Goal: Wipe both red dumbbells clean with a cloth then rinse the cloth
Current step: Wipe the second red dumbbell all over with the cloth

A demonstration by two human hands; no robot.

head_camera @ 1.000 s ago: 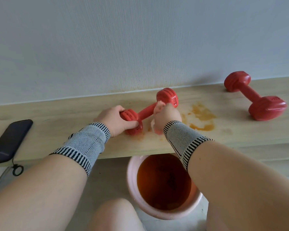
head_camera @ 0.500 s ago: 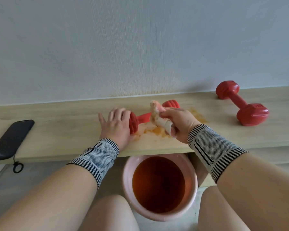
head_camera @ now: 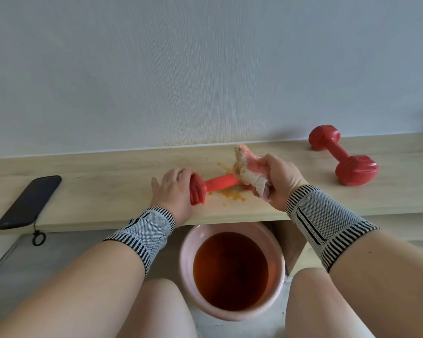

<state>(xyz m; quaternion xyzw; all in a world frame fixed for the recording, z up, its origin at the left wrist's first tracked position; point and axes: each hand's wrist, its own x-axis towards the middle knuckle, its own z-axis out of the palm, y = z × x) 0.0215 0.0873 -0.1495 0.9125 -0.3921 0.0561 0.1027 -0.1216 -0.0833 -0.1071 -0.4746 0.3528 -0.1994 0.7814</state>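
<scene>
A person seated at a pale wooden bench (head_camera: 88,191) cleans a red dumbbell (head_camera: 211,185) lying on its surface near the front edge. The left hand (head_camera: 175,191) rests against the dumbbell's near weight head, palm on it and fingers (head_camera: 181,173) laid fairly straight over the top, bracing rather than wrapping it. The right hand (head_camera: 280,178) grips a bunched pink-and-cream cloth (head_camera: 248,170), fingers curled tightly round it, with the cloth pressed over the far end of the handle and hiding the other weight head. Orange-brown smears (head_camera: 231,195) mark the bench beneath and behind the handle. A second red dumbbell (head_camera: 342,158) lies well apart to the right, angled with one head close to the pale wall (head_camera: 205,69). A dark phone (head_camera: 29,202) with a looped strap sits at the left, at the bench's front edge. Below the bench, between the person's knees, stands a pink bucket (head_camera: 187,247) holding murky orange-brown water (head_camera: 230,270). Both wrists wear grey knitted bands (head_camera: 322,215) edged in black stripes.
</scene>
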